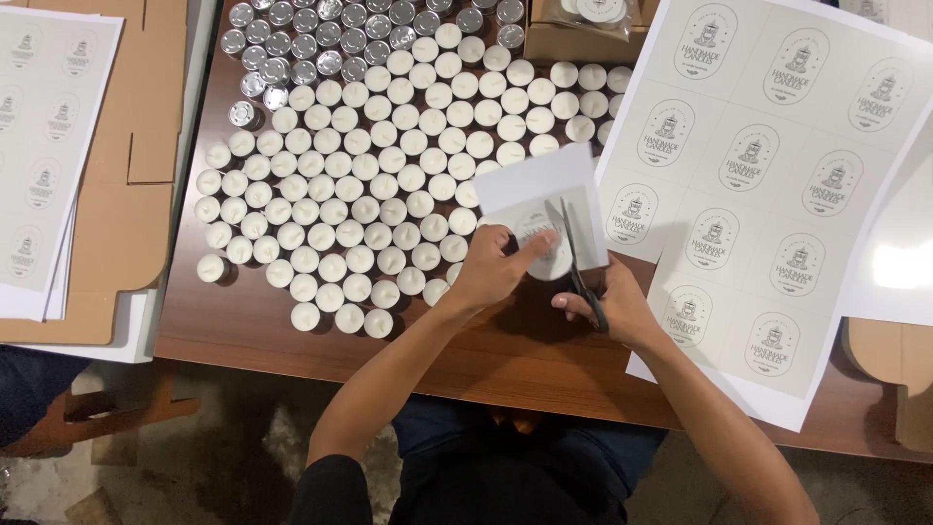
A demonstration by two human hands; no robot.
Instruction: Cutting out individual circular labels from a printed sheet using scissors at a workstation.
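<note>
Brown wooden table (243, 335) (crowded with tealight candles (360, 194)) above mottled floor (214, 457).

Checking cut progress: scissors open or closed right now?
Open. The scissors in the right hand show two blades spread apart over the label paper held by the left hand.

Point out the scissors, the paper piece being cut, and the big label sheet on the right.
scissors (579, 267): head view, on the dark blades.
paper piece (535, 185): head view, on its white upper part.
label sheet (753, 194): head view, on the middle of the printed sheet.
</note>
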